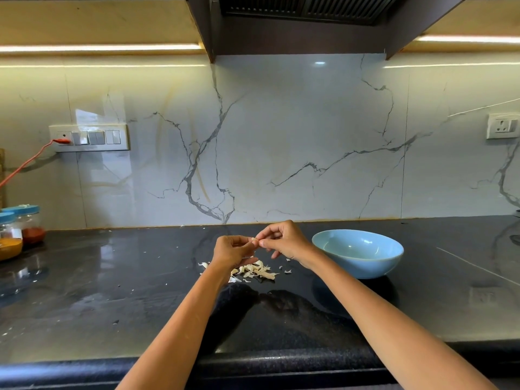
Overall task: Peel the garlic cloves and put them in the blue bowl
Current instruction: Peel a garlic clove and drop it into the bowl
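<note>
Two bare hands meet above a black granite countertop (112, 277). The left hand (235, 250) has its fingers curled inward, and the right hand (282, 240) has its thumb and forefinger pinched together. Between the fingertips of both sits one small pale garlic clove (255, 240), only a sliver of it showing, so how much skin it still carries cannot be told.

Directly below the hands, on the counter, lies one loose heap of garlic peels (254, 271), white and papery. A few stray flakes lie just right of the heap, under the right wrist, and one piece lies just left of the left wrist. Smaller specks are scattered farther left of the left hand.

One blue bowl (360, 264) stands on the counter just right of the right hand, near the right forearm but apart from it. The part of its inside that shows is plain blue; its near floor is hidden by the rim.

Far to the left of the left hand stand two spice jars (19, 229) with blue lids, one with orange-yellow powder, one with red. Behind them on the marble wall is one switch panel (89, 137) with an orange cable (28, 161) plugged in. Far right of the right hand is one wall socket (503, 126).
</note>
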